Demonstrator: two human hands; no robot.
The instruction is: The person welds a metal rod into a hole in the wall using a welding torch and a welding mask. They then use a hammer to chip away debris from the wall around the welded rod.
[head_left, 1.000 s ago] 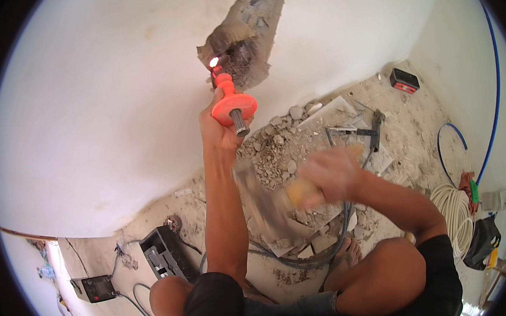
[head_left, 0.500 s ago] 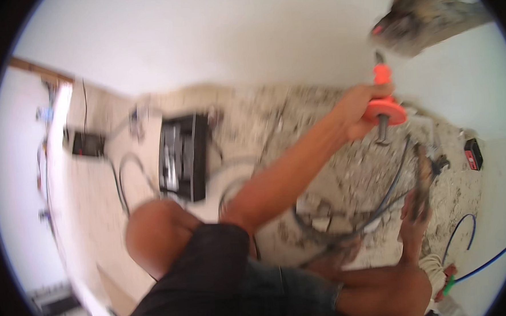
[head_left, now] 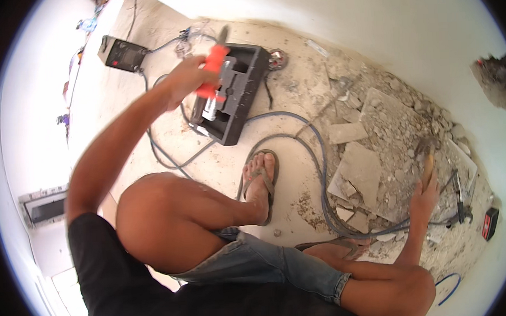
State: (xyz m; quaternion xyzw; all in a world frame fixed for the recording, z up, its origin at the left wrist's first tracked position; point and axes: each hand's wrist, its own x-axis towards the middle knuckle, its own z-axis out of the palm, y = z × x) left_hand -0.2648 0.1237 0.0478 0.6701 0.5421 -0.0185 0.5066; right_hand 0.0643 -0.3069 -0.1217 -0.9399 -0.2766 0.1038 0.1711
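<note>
My left hand (head_left: 190, 81) is closed round the orange grip of a chisel (head_left: 216, 60). The chisel's metal end points up and away, over the black tool case (head_left: 243, 101). That case lies open on the floor with a dark insert and pale pieces inside. Lower right, my right hand (head_left: 424, 197) grips a hammer by its wooden handle (head_left: 428, 169). The hammer's head (head_left: 425, 145) hangs over broken rubble (head_left: 400, 133) and does not clearly touch it.
A rough hole (head_left: 498, 79) is broken in the white wall. Broken tiles (head_left: 359, 169) lie below. Dark cables (head_left: 317, 183) loop across the floor from a black box (head_left: 124, 55). A small red-and-black box (head_left: 489, 224) stands at the right. My sandalled foot (head_left: 260, 180) is between case and rubble.
My left hand has swung left with the chisel, from beside the wall hole to over the tool case. The view has turned too. My right hand still holds the hammer.
</note>
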